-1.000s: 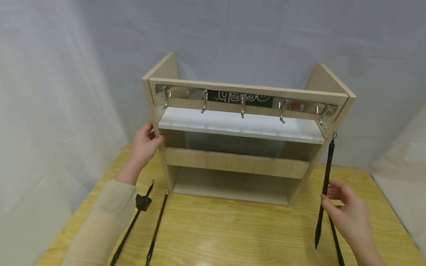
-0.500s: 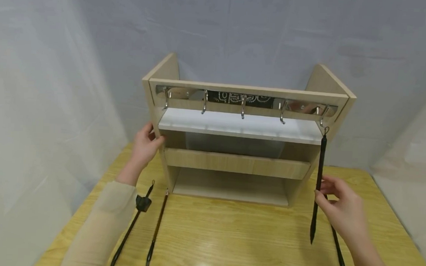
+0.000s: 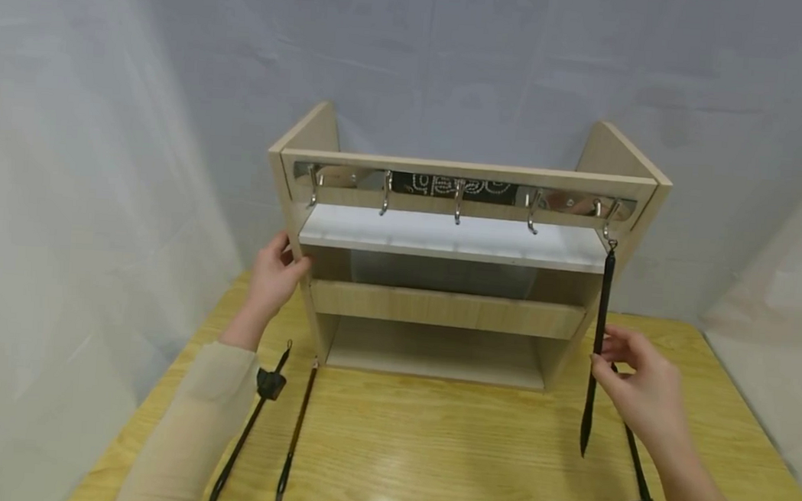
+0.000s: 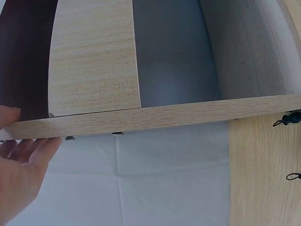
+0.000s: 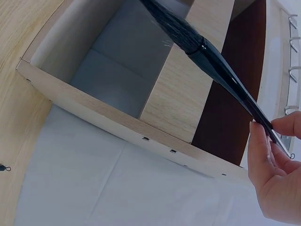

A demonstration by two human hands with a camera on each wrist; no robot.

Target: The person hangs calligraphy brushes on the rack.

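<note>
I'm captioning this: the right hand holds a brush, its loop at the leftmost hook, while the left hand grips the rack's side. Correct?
One slip: the head view shows the loop at the rightmost hook, not the leftmost. The right hand does hold the brush, while the left hand grips the rack's side.

Text: none legible | hook rail (image 3: 477,191): pale lettering-like marks (image 3: 439,185) (unreadable)

wooden table (image 3: 423,451) | rack (image 3: 439,309) standing toward back | left: black brush (image 3: 242,441), brown brush (image 3: 296,429) | right: dark brush (image 3: 635,456)
</note>
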